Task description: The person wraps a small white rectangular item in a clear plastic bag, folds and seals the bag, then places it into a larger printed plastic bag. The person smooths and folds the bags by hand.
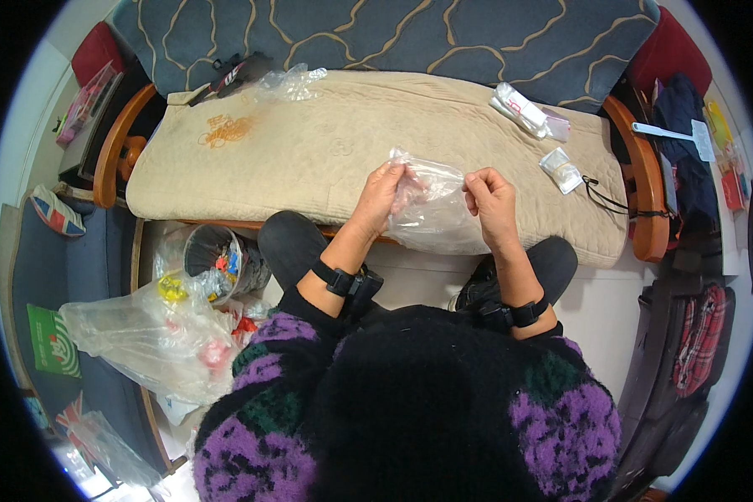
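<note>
A clear plastic bag (436,213) hangs between my two hands, over the front edge of a sofa seat with a beige quilted cover (351,132). My left hand (383,188) grips the bag's upper left side, some of its fingers showing through the film. At the bag's upper right corner, my right hand (491,196) pinches the edge between thumb and finger. On the cover to the left lie orange rubber bands (224,130) in a loose heap, with a crumpled clear bag (292,83) behind them. White plastic packets (519,110) and a small banded packet (561,170) lie to the right.
Wooden armrests (641,182) bound the seat. A black cord (608,199) lies near the right one. On the floor at left stand a waste bin (241,267) with colourful scraps and a large translucent bag (144,332). A black pouch (238,75) rests against the backrest.
</note>
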Available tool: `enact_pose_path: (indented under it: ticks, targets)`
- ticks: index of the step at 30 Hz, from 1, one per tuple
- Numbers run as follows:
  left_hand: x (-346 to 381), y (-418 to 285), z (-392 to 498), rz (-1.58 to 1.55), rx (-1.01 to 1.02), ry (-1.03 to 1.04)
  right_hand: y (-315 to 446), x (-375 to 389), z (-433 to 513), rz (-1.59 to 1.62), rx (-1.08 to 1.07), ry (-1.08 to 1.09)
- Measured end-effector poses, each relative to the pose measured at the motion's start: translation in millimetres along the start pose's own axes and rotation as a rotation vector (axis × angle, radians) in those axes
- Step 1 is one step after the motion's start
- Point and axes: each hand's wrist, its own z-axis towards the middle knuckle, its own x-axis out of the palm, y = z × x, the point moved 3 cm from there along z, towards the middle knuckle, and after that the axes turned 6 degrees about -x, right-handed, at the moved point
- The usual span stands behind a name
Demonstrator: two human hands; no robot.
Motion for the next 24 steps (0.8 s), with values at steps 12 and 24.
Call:
enact_pose_path:
  ticks: [12,24]
  targets:
    - [-14.9,7.4,2.7,-0.524,-0.122,0.102,-6.4,12.7,-8.4,-0.633,-0.263,0.272]
    - [-47.3,-7.3,2.2,-0.581,0.067,0.19,20.3,-0.5,-17.8,-0.605,-0.774,-0.024]
